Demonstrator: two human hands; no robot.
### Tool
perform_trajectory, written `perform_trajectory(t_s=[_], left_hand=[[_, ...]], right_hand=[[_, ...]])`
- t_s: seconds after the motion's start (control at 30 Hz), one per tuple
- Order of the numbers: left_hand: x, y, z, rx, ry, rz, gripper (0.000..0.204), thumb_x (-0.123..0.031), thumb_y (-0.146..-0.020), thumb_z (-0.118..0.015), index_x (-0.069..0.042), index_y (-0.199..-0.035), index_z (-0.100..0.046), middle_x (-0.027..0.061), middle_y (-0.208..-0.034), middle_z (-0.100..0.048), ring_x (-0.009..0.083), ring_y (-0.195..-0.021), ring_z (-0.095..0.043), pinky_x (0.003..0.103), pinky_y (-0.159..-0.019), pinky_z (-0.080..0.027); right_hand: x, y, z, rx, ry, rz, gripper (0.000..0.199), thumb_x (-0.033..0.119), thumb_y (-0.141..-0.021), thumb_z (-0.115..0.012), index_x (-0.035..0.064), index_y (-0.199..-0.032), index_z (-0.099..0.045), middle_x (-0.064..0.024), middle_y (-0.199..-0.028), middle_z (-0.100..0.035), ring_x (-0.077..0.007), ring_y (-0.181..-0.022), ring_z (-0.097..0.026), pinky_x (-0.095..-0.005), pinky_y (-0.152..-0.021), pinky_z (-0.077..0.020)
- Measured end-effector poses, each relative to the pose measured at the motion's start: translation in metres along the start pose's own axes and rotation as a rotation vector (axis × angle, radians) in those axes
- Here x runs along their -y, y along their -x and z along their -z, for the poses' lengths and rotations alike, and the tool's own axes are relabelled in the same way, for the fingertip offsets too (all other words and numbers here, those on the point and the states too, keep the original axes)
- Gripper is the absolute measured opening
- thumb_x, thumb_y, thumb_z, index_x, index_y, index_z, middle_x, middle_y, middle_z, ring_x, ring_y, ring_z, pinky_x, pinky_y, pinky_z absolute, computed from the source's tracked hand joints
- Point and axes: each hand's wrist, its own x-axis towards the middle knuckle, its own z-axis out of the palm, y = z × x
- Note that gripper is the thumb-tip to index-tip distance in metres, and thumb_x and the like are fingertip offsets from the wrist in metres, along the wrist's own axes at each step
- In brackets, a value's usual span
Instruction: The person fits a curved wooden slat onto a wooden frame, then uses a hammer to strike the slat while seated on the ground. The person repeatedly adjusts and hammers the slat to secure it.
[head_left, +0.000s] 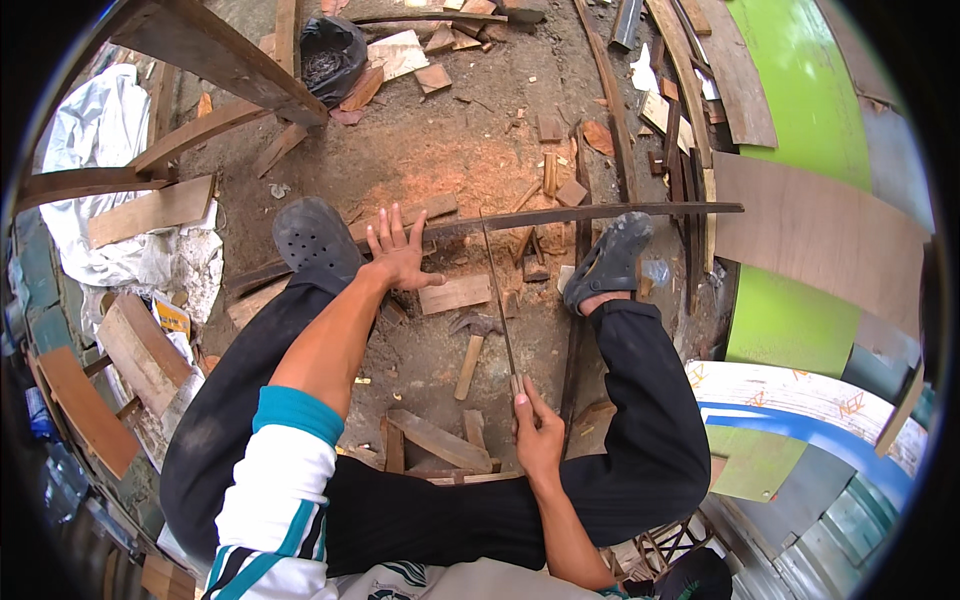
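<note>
A long dark wooden strip (560,216) lies crosswise between my feet, its left part under my grey clog (315,240) and its right part by the other clog (612,262). My left hand (400,258) rests on the strip with fingers spread, thumb out to the right. In my right hand (540,435) is the handle of a handsaw, the fingers wrapped round it. The narrow saw blade (500,290) points away from me, and its far end crosses the strip right of my left hand. Below the strip lie a short wood block (455,294) and a hammer (468,360).
Wood offcuts (440,440) lie on the dirt floor near my legs. A wooden frame (235,65) stands at the far left beside a white sheet (100,150) and a black bag (333,58). Long boards (690,110) and green panels (800,70) line the right side.
</note>
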Motion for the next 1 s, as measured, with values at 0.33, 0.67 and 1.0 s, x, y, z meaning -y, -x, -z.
perform_trajectory(t_s=[0.33, 0.67, 1.0], left_hand=[[0.010, 0.001, 0.004, -0.022, -0.003, 0.036, 0.134, -0.073, -0.073, -0.073, -0.018, -0.161, 0.013, 0.0311, -0.159, 0.029, 0.0499, -0.144, 0.033, 0.066, -0.114, 0.012], [-0.002, -0.003, -0.007, -0.019, -0.047, 0.017, 0.124, -0.069, -0.078, -0.071, -0.013, -0.161, 0.002, 0.0310, -0.159, 0.029, 0.0505, -0.143, 0.034, 0.066, -0.114, 0.012], [-0.002, -0.008, -0.020, -0.130, -0.039, -0.046, 0.118, -0.067, -0.078, -0.072, -0.007, -0.158, -0.008, 0.0319, -0.160, 0.024, 0.0535, -0.143, 0.032, 0.068, -0.113, 0.013]], right_hand=[[-0.008, -0.073, -0.024, -0.019, 0.124, 0.363, 0.046, 0.029, -0.105, -0.057, 0.0018, -0.142, -0.056, 0.0034, -0.069, -0.053, -0.0055, -0.060, -0.047, -0.0261, -0.054, -0.0395], [0.016, -0.129, -0.044, -0.025, 0.043, 0.462, 0.046, 0.028, -0.105, -0.055, 0.0002, -0.141, -0.056, 0.0037, -0.069, -0.054, -0.0037, -0.060, -0.045, -0.0241, -0.053, -0.0365], [0.025, -0.136, -0.042, -0.067, 0.084, 0.448, 0.047, 0.031, -0.104, -0.057, 0.0001, -0.139, -0.058, -0.0017, -0.069, -0.056, -0.0064, -0.060, -0.046, -0.0272, -0.056, -0.0403]])
